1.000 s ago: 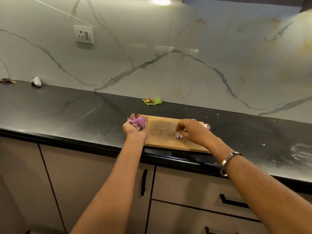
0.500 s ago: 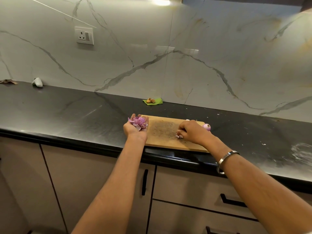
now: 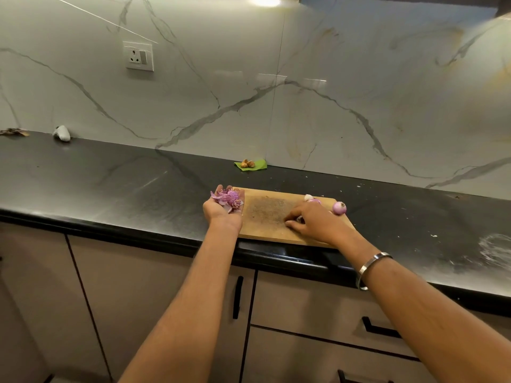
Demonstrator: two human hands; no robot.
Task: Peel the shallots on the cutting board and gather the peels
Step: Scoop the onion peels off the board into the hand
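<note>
Peels (image 3: pixel 228 199) lie heaped in your cupped left hand (image 3: pixel 224 210); your right hand (image 3: pixel 312 221) pinches scraps on the cutting board (image 3: pixel 265 217).

A: Wall condition?
B: Glossy white marble-look backsplash (image 3: pixel 331 92) with grey veins, some yellowish staining at right. One vertical panel seam near centre. A white socket plate (image 3: pixel 138 56) is mounted upper left.

A: Lighting?
B: A bright strip light (image 3: pixel 265 1) at the top edge, reflected in the panels.

A: Work surface?
B: Dark polished stone countertop (image 3: pixel 110 178), smudged and streaked, whitish residue at far right.

A: Below it?
B: Beige cabinets (image 3: pixel 138 299) with black bar handles (image 3: pixel 237 297); door fronts at left, drawer fronts at right.

A: Floor, windows?
B: Cannot tell.
</note>
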